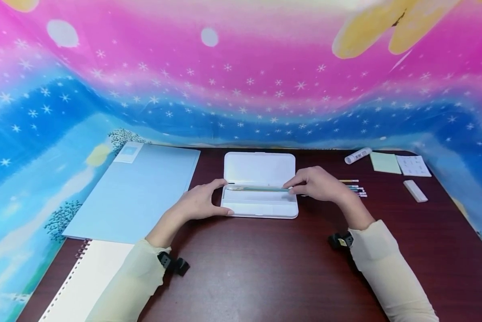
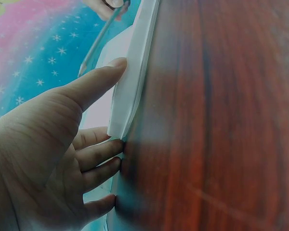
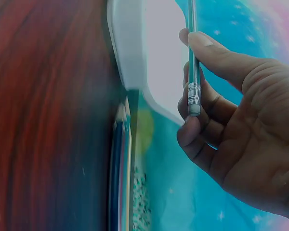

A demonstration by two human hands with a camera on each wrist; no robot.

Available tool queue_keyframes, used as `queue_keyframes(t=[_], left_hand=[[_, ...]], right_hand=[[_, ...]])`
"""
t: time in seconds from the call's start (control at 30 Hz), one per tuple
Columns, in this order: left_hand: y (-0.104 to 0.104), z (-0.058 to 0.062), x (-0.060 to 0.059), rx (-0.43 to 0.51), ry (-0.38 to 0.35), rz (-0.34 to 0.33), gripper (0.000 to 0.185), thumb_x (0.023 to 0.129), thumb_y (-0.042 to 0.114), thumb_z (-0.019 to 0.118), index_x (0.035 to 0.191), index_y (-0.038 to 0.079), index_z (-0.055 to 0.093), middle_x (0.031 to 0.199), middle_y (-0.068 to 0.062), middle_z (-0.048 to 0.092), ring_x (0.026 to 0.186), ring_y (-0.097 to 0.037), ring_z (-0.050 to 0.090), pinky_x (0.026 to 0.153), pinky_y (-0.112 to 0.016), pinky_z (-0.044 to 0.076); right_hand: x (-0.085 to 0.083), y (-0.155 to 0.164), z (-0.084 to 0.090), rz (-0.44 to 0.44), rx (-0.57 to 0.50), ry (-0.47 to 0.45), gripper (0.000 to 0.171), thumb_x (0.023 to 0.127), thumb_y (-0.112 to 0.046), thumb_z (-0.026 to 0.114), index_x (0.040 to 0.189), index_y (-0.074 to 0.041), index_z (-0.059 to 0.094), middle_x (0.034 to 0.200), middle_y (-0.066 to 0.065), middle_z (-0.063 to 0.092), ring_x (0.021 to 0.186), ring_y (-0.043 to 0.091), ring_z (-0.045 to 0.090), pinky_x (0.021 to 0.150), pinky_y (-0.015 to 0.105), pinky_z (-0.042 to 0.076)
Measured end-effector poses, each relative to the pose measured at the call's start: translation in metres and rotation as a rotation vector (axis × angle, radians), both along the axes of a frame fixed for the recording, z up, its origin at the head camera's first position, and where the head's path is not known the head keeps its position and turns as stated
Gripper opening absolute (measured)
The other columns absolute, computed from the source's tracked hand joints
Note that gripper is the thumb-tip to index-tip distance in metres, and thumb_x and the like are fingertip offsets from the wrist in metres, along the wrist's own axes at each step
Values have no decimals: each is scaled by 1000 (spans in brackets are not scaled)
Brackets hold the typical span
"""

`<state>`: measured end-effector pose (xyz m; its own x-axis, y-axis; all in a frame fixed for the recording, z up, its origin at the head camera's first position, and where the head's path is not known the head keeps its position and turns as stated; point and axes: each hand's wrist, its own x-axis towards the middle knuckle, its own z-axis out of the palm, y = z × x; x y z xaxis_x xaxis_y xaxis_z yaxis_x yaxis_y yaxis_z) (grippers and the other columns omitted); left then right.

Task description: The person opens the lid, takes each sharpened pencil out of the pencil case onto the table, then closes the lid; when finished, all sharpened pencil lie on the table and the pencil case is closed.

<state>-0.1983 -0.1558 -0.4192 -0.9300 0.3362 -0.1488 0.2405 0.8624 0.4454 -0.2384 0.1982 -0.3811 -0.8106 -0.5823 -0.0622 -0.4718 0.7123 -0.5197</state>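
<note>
A white pencil case (image 1: pixel 261 210) lies on the table with its lid (image 1: pixel 259 166) raised at the back. My left hand (image 1: pixel 196 203) holds the case's left end, thumb on the front edge and fingers spread along the side and back. Between thumb and fingertips, my right hand (image 1: pixel 320 184) pinches a green pencil (image 3: pixel 194 72) near its eraser end. The pencil lies lengthwise over the case in the head view, its tip toward the left hand. In the left wrist view the pencil (image 2: pixel 98 41) shows above the case.
Several pencils (image 3: pixel 120 168) lie right of the case, partly behind the right hand. Farther right are a glue stick (image 1: pixel 357 155), sticky notes (image 1: pixel 386 162), a printed paper (image 1: pixel 414 165) and a white eraser (image 1: pixel 415 191). A blue folder (image 1: pixel 144 192) and spiral notebook (image 1: pixel 92 273) lie left.
</note>
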Motion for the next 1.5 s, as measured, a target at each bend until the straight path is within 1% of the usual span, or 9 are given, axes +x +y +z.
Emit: queue_keyframes(t=[0.1, 0.37, 0.47, 0.63, 0.9, 1.07, 1.23, 1.3, 1.5], left_hand=[[0, 0, 0, 1, 3, -1, 97, 74, 68, 78, 154, 26, 41, 148, -6, 57, 130, -32, 58, 101, -56, 48], [-1, -2, -1, 7, 7, -8, 97, 75, 68, 77, 154, 25, 40, 147, -6, 57, 129, -31, 59, 101, -56, 48], [0, -2, -1, 9, 5, -9, 97, 75, 68, 78, 154, 25, 40, 148, -6, 57, 130, -31, 58, 102, -56, 48], [-2, -2, -1, 6, 9, -7, 97, 75, 67, 77, 154, 25, 40, 148, -7, 56, 131, -32, 57, 103, -56, 48], [-2, 0, 0, 4, 4, -10, 97, 76, 68, 77, 155, 25, 40, 149, -8, 56, 132, -35, 56, 102, -57, 47], [0, -1, -1, 4, 3, -9, 97, 75, 68, 77, 154, 27, 40, 147, -6, 57, 130, -33, 58, 102, -56, 48], [0, -1, -1, 4, 6, -12, 97, 75, 68, 77, 155, 26, 39, 148, -7, 57, 131, -34, 57, 102, -58, 47], [0, -1, -1, 4, 7, -13, 97, 76, 68, 77, 155, 26, 39, 148, -8, 56, 131, -35, 56, 102, -59, 47], [0, -2, -2, -4, 5, -8, 97, 75, 68, 77, 154, 26, 40, 148, -8, 56, 131, -35, 56, 102, -59, 47]], right_hand=[[0, 11, 1, -10, -10, 19, 21, 93, -16, 74, 112, -23, 81, 89, -4, 71, 74, 13, 55, 67, 31, 47], [0, 39, 2, -46, 16, 72, 24, 92, -17, 75, 114, -26, 80, 92, -7, 73, 81, 12, 58, 73, 31, 48], [1, 52, 6, -75, 5, 56, 24, 93, -16, 73, 115, -23, 79, 93, -4, 73, 82, 14, 59, 72, 31, 48], [4, 73, 11, -148, 14, 26, 23, 95, -19, 72, 116, -23, 79, 97, -1, 73, 84, 15, 61, 72, 33, 49], [3, 95, 1, -167, 56, 58, 21, 94, -21, 74, 113, -24, 80, 98, -2, 75, 91, 14, 65, 79, 36, 51], [5, 112, -5, -181, 37, -4, 20, 95, -29, 72, 114, -28, 79, 99, -4, 74, 92, 14, 64, 79, 34, 51], [8, 133, -7, -218, 16, -70, 22, 97, -36, 69, 115, -29, 78, 108, -1, 73, 100, 15, 64, 83, 36, 51], [9, 142, -9, -238, 25, -72, 22, 97, -38, 69, 115, -30, 78, 112, 0, 72, 103, 15, 63, 84, 36, 51], [13, 165, -15, -288, 63, -74, 19, 96, -36, 71, 111, -29, 80, 111, 1, 73, 100, 10, 63, 84, 35, 52]])
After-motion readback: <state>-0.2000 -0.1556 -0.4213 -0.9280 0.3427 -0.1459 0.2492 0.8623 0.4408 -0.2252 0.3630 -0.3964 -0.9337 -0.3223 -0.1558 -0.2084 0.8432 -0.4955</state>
